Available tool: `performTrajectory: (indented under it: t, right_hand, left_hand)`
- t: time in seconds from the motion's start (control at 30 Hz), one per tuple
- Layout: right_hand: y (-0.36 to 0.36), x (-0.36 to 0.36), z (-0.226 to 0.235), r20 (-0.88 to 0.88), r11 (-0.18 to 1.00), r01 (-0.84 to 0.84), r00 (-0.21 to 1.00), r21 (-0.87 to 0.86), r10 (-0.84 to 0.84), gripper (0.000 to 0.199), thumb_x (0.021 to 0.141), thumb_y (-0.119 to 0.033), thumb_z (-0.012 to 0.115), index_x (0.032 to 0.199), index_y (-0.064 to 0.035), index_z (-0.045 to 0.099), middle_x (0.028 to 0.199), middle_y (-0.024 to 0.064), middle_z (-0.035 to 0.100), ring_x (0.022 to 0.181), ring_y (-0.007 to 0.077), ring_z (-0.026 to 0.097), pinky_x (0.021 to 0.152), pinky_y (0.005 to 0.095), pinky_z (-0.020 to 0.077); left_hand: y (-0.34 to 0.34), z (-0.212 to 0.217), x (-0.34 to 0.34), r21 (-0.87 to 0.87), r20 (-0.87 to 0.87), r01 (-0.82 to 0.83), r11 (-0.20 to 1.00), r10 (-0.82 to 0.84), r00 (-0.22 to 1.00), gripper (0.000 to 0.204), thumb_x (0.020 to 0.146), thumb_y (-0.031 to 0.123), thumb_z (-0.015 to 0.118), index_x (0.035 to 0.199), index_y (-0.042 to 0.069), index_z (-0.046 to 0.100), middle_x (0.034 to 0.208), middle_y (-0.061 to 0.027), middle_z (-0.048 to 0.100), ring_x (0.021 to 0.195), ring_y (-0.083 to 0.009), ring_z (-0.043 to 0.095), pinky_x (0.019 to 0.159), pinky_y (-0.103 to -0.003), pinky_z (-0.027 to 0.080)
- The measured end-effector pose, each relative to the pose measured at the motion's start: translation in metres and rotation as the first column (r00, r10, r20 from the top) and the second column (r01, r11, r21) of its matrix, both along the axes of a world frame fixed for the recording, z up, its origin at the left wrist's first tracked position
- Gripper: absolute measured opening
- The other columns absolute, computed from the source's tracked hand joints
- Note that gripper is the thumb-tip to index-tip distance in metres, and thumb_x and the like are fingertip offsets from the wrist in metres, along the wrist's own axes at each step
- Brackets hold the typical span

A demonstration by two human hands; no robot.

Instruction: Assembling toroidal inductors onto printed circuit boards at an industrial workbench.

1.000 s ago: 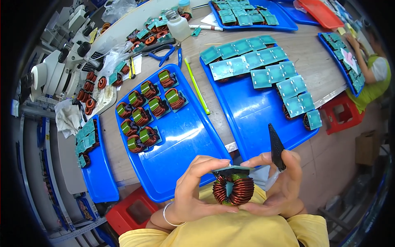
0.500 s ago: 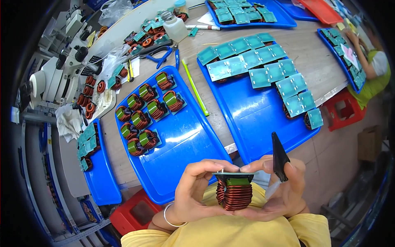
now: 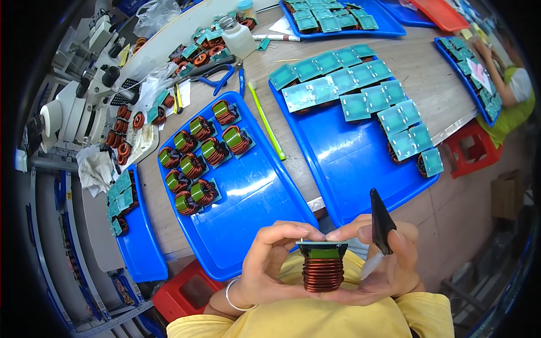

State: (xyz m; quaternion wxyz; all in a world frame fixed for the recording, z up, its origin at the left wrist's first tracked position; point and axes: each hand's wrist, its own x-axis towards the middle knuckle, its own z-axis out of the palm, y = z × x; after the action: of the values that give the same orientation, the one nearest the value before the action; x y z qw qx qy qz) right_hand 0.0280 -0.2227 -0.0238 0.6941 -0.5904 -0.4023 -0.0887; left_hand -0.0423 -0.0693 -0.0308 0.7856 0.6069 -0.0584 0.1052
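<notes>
Close to my chest I hold a copper-wound choke coil (image 3: pixel 323 273) with a small green circuit board (image 3: pixel 321 244) on top. My left hand (image 3: pixel 265 267) is closed on its left side, fingertips at the board's upper edge and thumb below. From the other side my right hand (image 3: pixel 397 265) grips it too, a fingertip on the board. A black tapered tool (image 3: pixel 381 222) sticks up between that hand's fingers; its kind I cannot make out. Beyond my hands, a blue tray (image 3: pixel 248 225) carries several similar coils (image 3: pixel 214 150), copper windings and green bands showing.
Right of it, another blue tray (image 3: pixel 338 163) bears rows of coils with boards facing up. A yellow-green brush (image 3: pixel 266 121) lies between the trays. Blue-handled pliers (image 3: pixel 218 80), a clear bottle (image 3: pixel 238 38) and microscopes (image 3: pixel 67 115) stand farther left. Another person's arm (image 3: pixel 496 70) is at far right.
The coil has turned slightly in my hands, so its windings now face me more squarely. Both hands and the black tool have sunk a little.
</notes>
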Motion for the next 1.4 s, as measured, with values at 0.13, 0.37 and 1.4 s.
performTrajectory:
  t: [0.13, 0.37, 1.4]
  right_hand:
    - [0.001, -0.001, -0.002, 0.012, 1.0, 0.028, 1.0, 0.002, -0.028, 0.081, 0.055, -0.014, 0.086, 0.12, 0.0039, 0.041, 0.111, 0.018, 0.046, 0.092, 0.0287, 0.055, 0.072, 0.0357, 0.0459]
    - [-0.007, 0.007, 0.004, -0.09, 0.991, -0.065, 0.994, -0.119, 0.055, 0.087, 0.059, -0.018, 0.084, 0.126, 0.0055, 0.035, 0.116, 0.0196, 0.046, 0.102, 0.0269, 0.052, 0.082, 0.0307, 0.0434]
    - [-0.011, 0.002, -0.013, -0.125, 0.964, -0.183, 0.979, -0.193, 0.16, 0.093, 0.06, 0.002, 0.078, 0.134, -0.0044, 0.023, 0.118, 0.0147, 0.036, 0.101, 0.0319, 0.056, 0.083, 0.0397, 0.0491]
  left_hand:
    - [0.002, 0.001, 0.001, 0.048, 0.008, 0.016, 0.999, -0.016, 1.0, 0.076, 0.055, 0.009, 0.085, 0.115, 0.002, 0.039, 0.102, -0.0181, 0.053, 0.094, -0.0278, 0.056, 0.083, -0.039, 0.047]
    - [-0.003, 0.001, -0.005, -0.133, -0.009, -0.004, 0.991, 0.003, 1.0, 0.083, 0.058, 0.001, 0.081, 0.125, -0.002, 0.033, 0.113, -0.0145, 0.044, 0.107, -0.0237, 0.047, 0.093, -0.037, 0.04]
    - [0.007, -0.004, -0.003, 0.14, 0.046, -0.046, 0.989, 0.04, 0.998, 0.063, 0.059, 0.002, 0.076, 0.113, -0.002, 0.044, 0.112, -0.0195, 0.052, 0.112, -0.0302, 0.044, 0.098, -0.041, 0.033]
